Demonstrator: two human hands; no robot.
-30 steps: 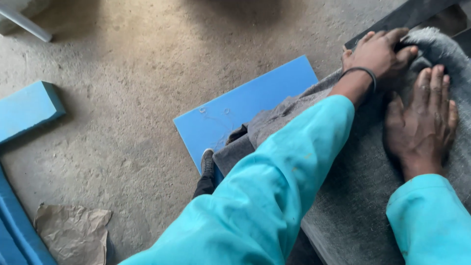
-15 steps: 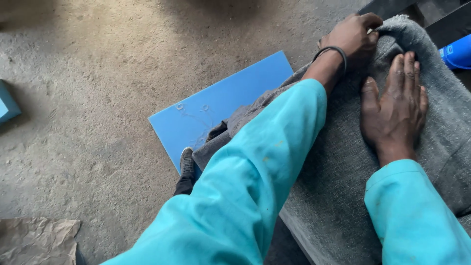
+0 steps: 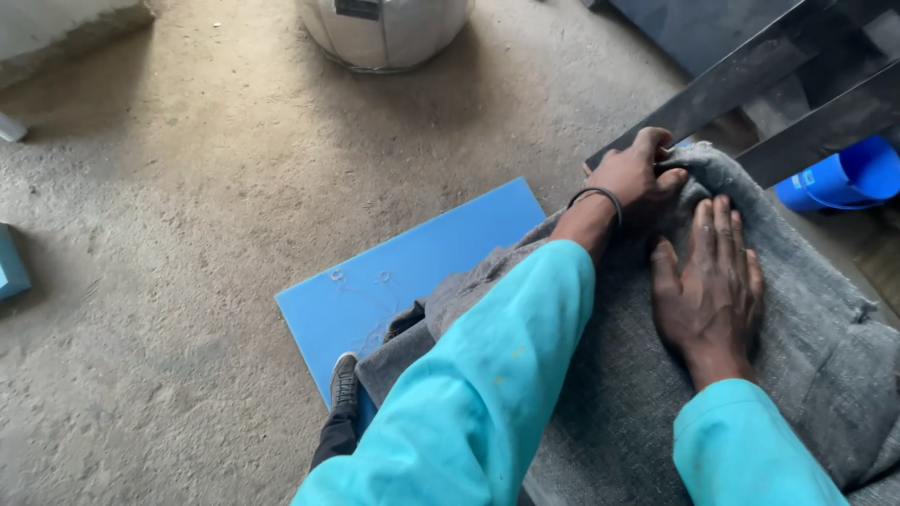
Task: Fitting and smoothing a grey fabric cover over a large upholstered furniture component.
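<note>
your left hand [image 3: 637, 178] grips the grey cloth [image 3: 797, 337] at its far edge; right hand [image 3: 710, 281] lies flat, fingers open, pinning it on the surface. next: pull taut evenly.

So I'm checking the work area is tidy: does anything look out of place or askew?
The blue board lies askew on the concrete floor, partly under the grey cloth and the shoe. Both hands, left and right, press the cloth.
</note>
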